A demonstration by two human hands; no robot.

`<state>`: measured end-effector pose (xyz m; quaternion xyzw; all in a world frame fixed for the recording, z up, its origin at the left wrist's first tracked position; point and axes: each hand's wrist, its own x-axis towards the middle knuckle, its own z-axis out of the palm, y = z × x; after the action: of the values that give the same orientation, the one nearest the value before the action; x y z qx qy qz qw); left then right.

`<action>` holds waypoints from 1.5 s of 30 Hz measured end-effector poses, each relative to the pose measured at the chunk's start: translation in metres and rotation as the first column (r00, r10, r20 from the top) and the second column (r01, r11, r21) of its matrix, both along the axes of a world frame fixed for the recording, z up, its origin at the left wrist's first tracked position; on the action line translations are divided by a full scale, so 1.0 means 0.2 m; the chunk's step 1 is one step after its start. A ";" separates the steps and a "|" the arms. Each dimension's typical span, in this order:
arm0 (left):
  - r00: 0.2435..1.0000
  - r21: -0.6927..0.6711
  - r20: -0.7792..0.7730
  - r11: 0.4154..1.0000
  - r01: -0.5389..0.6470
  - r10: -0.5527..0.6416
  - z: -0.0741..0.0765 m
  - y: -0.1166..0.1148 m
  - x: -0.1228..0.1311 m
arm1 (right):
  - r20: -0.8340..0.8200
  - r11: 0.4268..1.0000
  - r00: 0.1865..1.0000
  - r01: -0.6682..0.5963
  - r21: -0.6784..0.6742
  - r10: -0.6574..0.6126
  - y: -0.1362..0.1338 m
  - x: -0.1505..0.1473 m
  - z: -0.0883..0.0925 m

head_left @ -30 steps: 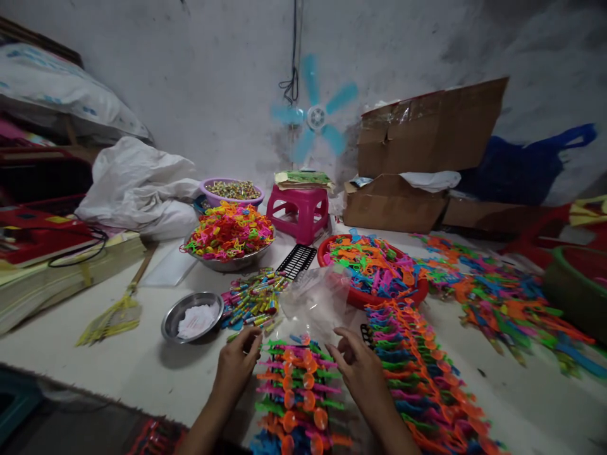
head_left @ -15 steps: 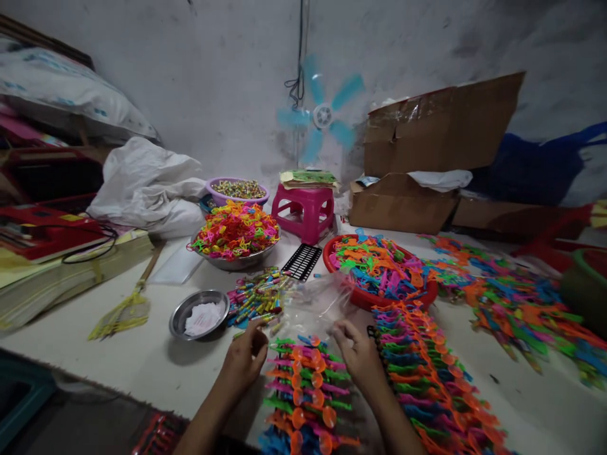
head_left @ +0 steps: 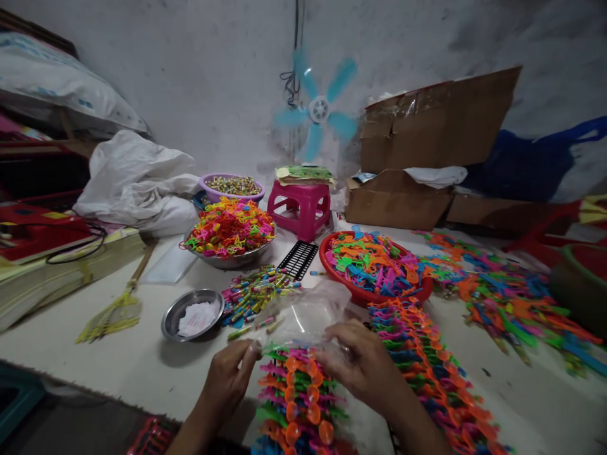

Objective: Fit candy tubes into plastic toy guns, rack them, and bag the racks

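Note:
My left hand (head_left: pixel 230 379) pinches the left edge of a clear plastic bag (head_left: pixel 303 313). On the bag's right side my right hand (head_left: pixel 363 363) is closed over the crinkled film. Both hands hover over a row of colourful plastic toys with orange suction cups (head_left: pixel 296 398) laid out in front of me. A second long row of the same toys (head_left: pixel 422 366) runs beside my right hand. Just beyond the bag lies a heap of small wrapped sticks (head_left: pixel 256 291).
A steel dish with white paper (head_left: pixel 192 314), a steel bowl of coloured plastic pieces (head_left: pixel 230 230), a red basin of toys (head_left: pixel 374 262), a black grid piece (head_left: pixel 298 259), a pink stool (head_left: pixel 300 210), a spinning blue fan (head_left: pixel 318 110), cardboard boxes (head_left: pixel 417 158) and a broom (head_left: pixel 116 309) surround me.
Both hands came together on the clear bag and lifted it nearer, over the top of the toy row; before, they hovered apart with fingers looser.

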<state>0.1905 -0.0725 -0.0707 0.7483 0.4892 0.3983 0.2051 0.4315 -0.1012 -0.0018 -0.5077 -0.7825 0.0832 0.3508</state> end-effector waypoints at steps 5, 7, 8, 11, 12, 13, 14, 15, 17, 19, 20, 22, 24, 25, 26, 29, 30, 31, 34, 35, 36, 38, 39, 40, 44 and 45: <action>0.986 0.283 -0.117 0.947 0.150 -0.121 -0.04 -0.12 -0.03 | 0.001 0.960 0.989 -0.146 0.239 0.150 -0.11 0.04 -0.02; 0.994 0.317 -0.077 0.944 0.096 -0.075 -0.02 -0.13 -0.02 | 0.010 0.945 0.986 -0.164 0.283 0.168 -0.14 0.05 -0.02; 0.998 0.320 -0.054 0.946 0.052 -0.037 0.00 -0.13 -0.01 | 0.027 0.937 0.987 -0.157 0.311 0.156 -0.15 0.05 -0.02; 0.999 0.279 -0.012 0.959 -0.048 0.053 0.02 -0.11 0.01 | 0.038 0.892 0.997 -0.077 0.445 0.067 -0.15 0.04 -0.02; 0.997 0.266 -0.007 0.961 -0.073 0.078 0.01 -0.11 0.00 | 0.033 0.871 0.998 -0.055 0.489 0.045 -0.16 0.04 -0.03; 0.996 0.274 -0.009 0.958 -0.088 0.094 -0.02 -0.10 0.00 | 0.038 0.852 0.999 -0.051 0.520 0.037 -0.16 0.04 -0.05; 0.996 0.308 -0.022 0.948 -0.081 0.092 -0.05 -0.10 -0.01 | 0.051 0.838 0.998 -0.063 0.542 0.042 -0.17 0.05 -0.06; 0.996 0.359 -0.053 0.932 -0.048 0.071 -0.08 -0.10 -0.03 | 0.070 0.831 0.996 -0.078 0.551 0.047 -0.17 0.06 -0.08; 0.989 0.450 -0.146 0.891 0.062 0.005 -0.16 -0.10 -0.05 | 0.095 0.830 0.994 -0.091 0.550 0.046 -0.19 0.08 -0.13; 0.975 0.478 -0.218 0.866 0.144 -0.042 -0.23 -0.10 -0.07 | 0.066 0.840 0.997 -0.063 0.540 0.033 -0.22 0.09 -0.19; 0.975 0.477 -0.221 0.867 0.141 -0.037 -0.26 -0.10 -0.07 | 0.017 0.848 1.000 -0.020 0.530 0.013 -0.22 0.10 -0.23; 0.983 0.469 -0.185 0.879 0.089 0.000 -0.30 -0.10 -0.06 | -0.144 0.866 0.987 0.133 0.482 -0.071 -0.22 0.09 -0.32; 0.991 0.444 -0.127 0.896 0.016 0.046 -0.33 -0.08 -0.03 | -0.360 0.892 0.913 0.317 0.321 -0.194 -0.19 0.07 -0.42; 0.993 0.424 -0.102 0.906 -0.012 0.061 -0.34 -0.07 -0.02 | -0.461 0.908 0.853 0.369 0.199 -0.245 -0.16 0.06 -0.46; 0.994 0.403 -0.081 0.915 -0.030 0.069 -0.35 -0.06 -0.01 | -0.545 0.924 0.790 0.376 0.072 -0.279 -0.13 0.06 -0.49; 0.997 0.375 -0.062 0.927 -0.025 0.052 -0.36 -0.02 0.00 | -0.692 0.955 0.658 0.217 -0.203 -0.297 0.00 0.04 -0.55; 0.997 0.368 -0.073 0.930 -0.004 0.033 -0.36 0.00 0.00 | -0.713 0.955 0.637 0.164 -0.246 -0.293 0.04 0.03 -0.54; 0.996 0.359 -0.090 0.933 0.029 0.004 -0.35 0.00 0.00 | -0.727 0.953 0.622 0.128 -0.274 -0.293 0.09 0.02 -0.53; 0.981 0.320 -0.166 0.935 0.151 -0.101 -0.29 0.02 0.01 | -0.717 0.943 0.626 0.101 -0.317 -0.307 0.20 -0.01 -0.46; 0.975 0.305 -0.187 0.935 0.178 -0.124 -0.27 0.02 0.02 | -0.683 0.942 0.661 0.114 -0.317 -0.310 0.23 -0.02 -0.43; 0.970 0.299 -0.199 0.934 0.198 -0.141 -0.25 0.02 0.02 | -0.634 0.943 0.712 0.128 -0.307 -0.303 0.26 -0.03 -0.41; 0.972 0.292 -0.182 0.935 0.200 -0.151 -0.23 0.02 0.04 | -0.508 0.945 0.806 0.184 -0.272 -0.303 0.30 -0.04 -0.39; 0.975 0.278 -0.158 0.941 0.195 -0.156 -0.23 0.02 0.04 | -0.456 0.942 0.832 0.219 -0.255 -0.317 0.32 -0.03 -0.39; 0.981 0.244 -0.123 0.953 0.180 -0.153 -0.23 0.02 0.05 | -0.421 0.936 0.842 0.251 -0.247 -0.338 0.33 -0.03 -0.40; 0.995 -0.115 0.079 0.990 0.077 -0.068 -0.24 0.03 0.09 | -0.398 0.907 0.829 0.278 -0.315 -0.392 0.30 0.00 -0.49; 0.991 -0.222 0.125 0.972 0.076 -0.049 -0.24 0.03 0.10 | -0.401 0.906 0.830 0.262 -0.333 -0.388 0.27 0.00 -0.52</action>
<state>0.2114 -0.0660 -0.1192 0.7101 0.4945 0.3770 0.3302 0.4315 -0.0466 -0.1062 -0.6424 -0.5604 0.2426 0.4632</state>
